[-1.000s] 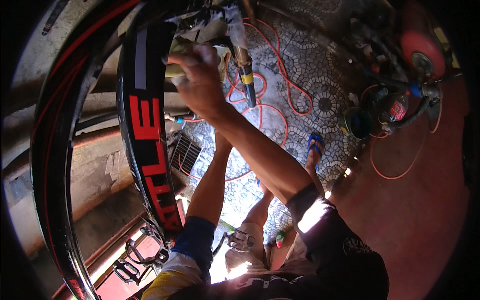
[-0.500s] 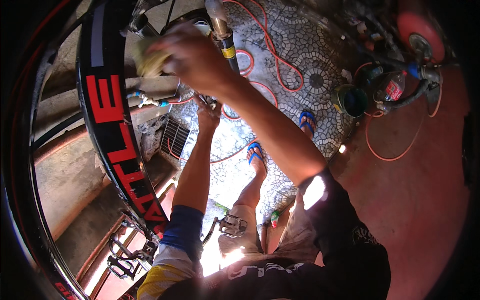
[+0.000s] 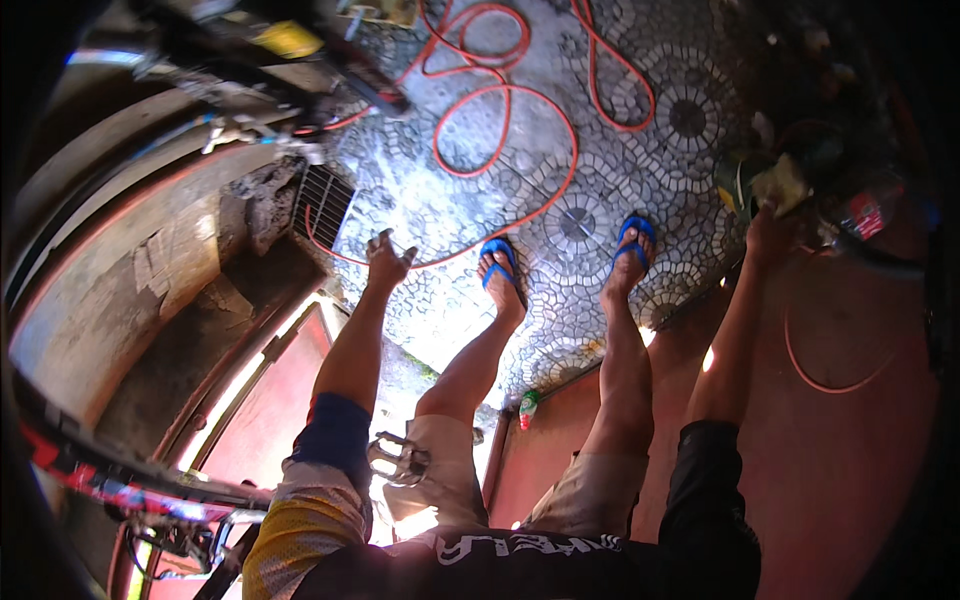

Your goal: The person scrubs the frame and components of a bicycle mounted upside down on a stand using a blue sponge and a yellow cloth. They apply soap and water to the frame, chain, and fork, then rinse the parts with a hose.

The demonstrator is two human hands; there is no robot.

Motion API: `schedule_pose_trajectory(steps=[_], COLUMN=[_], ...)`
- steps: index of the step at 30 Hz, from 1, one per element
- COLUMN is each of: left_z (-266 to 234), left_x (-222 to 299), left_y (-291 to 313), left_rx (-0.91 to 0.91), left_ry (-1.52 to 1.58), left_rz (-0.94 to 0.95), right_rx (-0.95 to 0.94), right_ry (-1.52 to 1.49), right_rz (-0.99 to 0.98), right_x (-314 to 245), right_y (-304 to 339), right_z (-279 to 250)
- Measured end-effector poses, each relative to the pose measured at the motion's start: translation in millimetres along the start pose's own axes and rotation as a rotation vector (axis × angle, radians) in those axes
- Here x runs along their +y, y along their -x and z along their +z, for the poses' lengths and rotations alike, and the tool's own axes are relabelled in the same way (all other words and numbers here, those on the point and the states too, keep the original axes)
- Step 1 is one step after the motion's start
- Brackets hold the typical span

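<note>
A crumpled, dull-yellow sponge-like pad (image 3: pixel 782 185) is gripped by the right hand (image 3: pixel 770 230) at a dark round bucket (image 3: pixel 737 182); whether the bucket is touched cannot be told through the blur. Nothing appears to be held by the left hand (image 3: pixel 388 262), its fingers parted above the grey stone-mosaic floor (image 3: pixel 545 290). For even wetting, the pad is best dipped fully, squeezed lightly over the bucket, and carried clear of the looped orange hose (image 3: pixel 575 145).

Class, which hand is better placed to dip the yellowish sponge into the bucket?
Probably the right hand: it holds the sponge, apparently close to the bucket. The left hand looks empty, away toward the floor drain.
</note>
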State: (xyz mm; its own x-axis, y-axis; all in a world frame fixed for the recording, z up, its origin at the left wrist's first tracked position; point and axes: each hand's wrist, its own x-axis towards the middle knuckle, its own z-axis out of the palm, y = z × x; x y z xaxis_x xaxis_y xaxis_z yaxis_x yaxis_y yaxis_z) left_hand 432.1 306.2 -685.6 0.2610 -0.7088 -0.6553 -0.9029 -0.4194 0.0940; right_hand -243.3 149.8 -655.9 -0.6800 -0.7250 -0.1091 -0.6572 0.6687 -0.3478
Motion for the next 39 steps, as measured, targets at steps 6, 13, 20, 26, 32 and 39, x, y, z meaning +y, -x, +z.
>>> schedule_pose_trajectory(steps=[6,13,20,26,32,39], left_z=[5.0,-238.0,-352.0,-465.7,-296.2,-250.6], left_x=[-56.1,-42.7,-46.3,-118.6,-62.0,120.0], left_y=[6.7,-123.5,-148.8,-148.8,-68.3,104.2], left_rx=[0.146,1.17,0.726,0.248,0.09,-0.138], left_ry=[0.002,-0.628,-0.843,-1.267,-0.081,1.562], left_rz=[-0.172,0.145,0.396,0.159,-0.275,-0.922], right_rx=[-0.774,-0.688,-1.11,-0.965,-0.714,-0.686], right_ry=[-0.134,0.339,0.541,-0.076,-0.408,-0.667], right_rz=[-0.661,-1.183,-1.159,-1.252,-0.955,-0.894], right_x=[-73.8,-0.1,-9.5,-96.8,-121.5,-108.2], right_y=[173.3,284.2,236.6,190.8,186.4,252.2], right_z=[117.4,253.5,200.2,29.6,-123.2,-209.5])
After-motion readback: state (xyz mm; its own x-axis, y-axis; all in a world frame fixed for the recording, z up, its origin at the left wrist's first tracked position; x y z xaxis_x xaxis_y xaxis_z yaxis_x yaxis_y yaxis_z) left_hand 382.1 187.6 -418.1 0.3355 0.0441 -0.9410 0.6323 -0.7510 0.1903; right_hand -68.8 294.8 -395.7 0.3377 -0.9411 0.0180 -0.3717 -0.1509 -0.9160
